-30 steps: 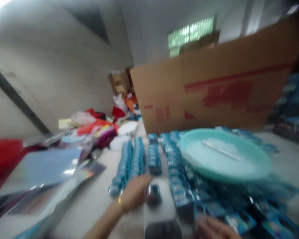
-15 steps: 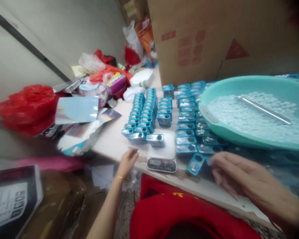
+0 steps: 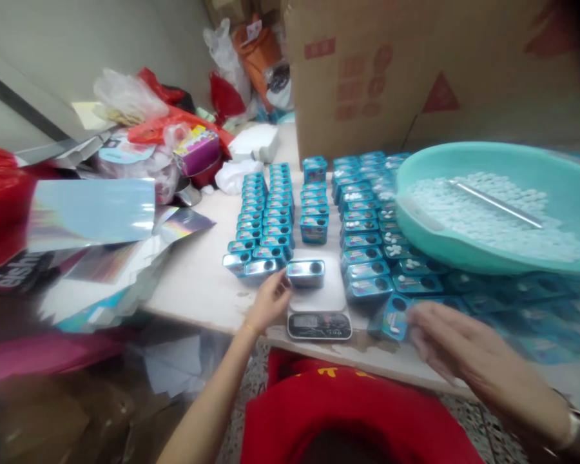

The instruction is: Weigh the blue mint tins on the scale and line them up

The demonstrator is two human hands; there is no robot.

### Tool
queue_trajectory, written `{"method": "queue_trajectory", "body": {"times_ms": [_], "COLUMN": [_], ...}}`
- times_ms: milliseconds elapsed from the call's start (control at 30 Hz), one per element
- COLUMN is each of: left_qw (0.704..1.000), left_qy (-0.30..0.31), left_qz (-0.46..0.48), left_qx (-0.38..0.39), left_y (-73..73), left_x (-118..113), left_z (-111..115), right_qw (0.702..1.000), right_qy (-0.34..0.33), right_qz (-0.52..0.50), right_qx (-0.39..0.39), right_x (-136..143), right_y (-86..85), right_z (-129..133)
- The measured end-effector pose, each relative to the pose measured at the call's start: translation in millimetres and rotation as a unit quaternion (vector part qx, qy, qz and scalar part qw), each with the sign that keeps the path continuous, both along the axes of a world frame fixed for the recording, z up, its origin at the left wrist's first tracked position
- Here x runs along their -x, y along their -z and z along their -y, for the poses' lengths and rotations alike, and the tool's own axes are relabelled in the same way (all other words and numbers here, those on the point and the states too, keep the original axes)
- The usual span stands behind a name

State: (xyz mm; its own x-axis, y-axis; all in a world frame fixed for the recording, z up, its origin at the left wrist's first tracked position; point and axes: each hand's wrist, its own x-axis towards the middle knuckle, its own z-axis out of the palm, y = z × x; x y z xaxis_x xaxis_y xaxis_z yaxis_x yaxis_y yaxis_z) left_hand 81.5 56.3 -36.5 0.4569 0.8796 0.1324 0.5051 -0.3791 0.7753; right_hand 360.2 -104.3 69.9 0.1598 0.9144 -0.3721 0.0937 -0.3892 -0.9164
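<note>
My left hand is at the left end of a small blue tin, its fingers bent around that end. This tin lies on the white plate of a small digital scale; the display is too blurred to read. My right hand pinches the right edge of another blue tin, tilted at the table's front. Its fingers are partly hidden behind the hand. Rows of blue tins stand left of the scale. More tins stand to the right, some with white tablets on top.
A turquoise basin of white tablets, with a metal bar on them, stands over tins at the right. Behind is a large cardboard box. Shiny card sheets, plastic bags and a white box crowd the left.
My left hand has moved up and right to the tin on the scale. My right hand has shifted its tilted tin slightly, turning it. The view has swung a little.
</note>
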Motion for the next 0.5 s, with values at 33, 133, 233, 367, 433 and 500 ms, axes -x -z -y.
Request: {"method": "queue_trajectory", "body": {"times_ms": [33,133,233,367,433,500], "left_qw": [1.0,0.999,0.998,0.997,0.998,0.998], "left_qy": [0.012,0.042,0.05,0.024,0.014,0.007], "left_qz": [0.0,0.004,0.031,0.064,0.065,0.058], "left_qx": [-0.008,-0.025,-0.027,-0.021,-0.014,-0.01], "left_y": [0.2,2.4,6.2,6.8,4.8,3.6], "left_x": [-4,-14,-14,2,12,21], "left_z": [-2,-3,-3,2,6,12], "right_qw": [1.0,0.996,0.981,0.932,0.909,0.894], "right_qy": [-0.02,-0.074,-0.104,-0.17,-0.2,-0.216], "right_qz": [0.004,0.048,0.157,0.307,0.356,0.389], "right_qx": [-0.001,-0.004,-0.056,-0.09,-0.08,-0.052], "right_x": [9,36,52,60,62,65], "right_y": [-5.4,-19.4,-18.1,-0.6,4.9,5.1], "right_z": [-10,-49,-91,-131,-141,-145]}}
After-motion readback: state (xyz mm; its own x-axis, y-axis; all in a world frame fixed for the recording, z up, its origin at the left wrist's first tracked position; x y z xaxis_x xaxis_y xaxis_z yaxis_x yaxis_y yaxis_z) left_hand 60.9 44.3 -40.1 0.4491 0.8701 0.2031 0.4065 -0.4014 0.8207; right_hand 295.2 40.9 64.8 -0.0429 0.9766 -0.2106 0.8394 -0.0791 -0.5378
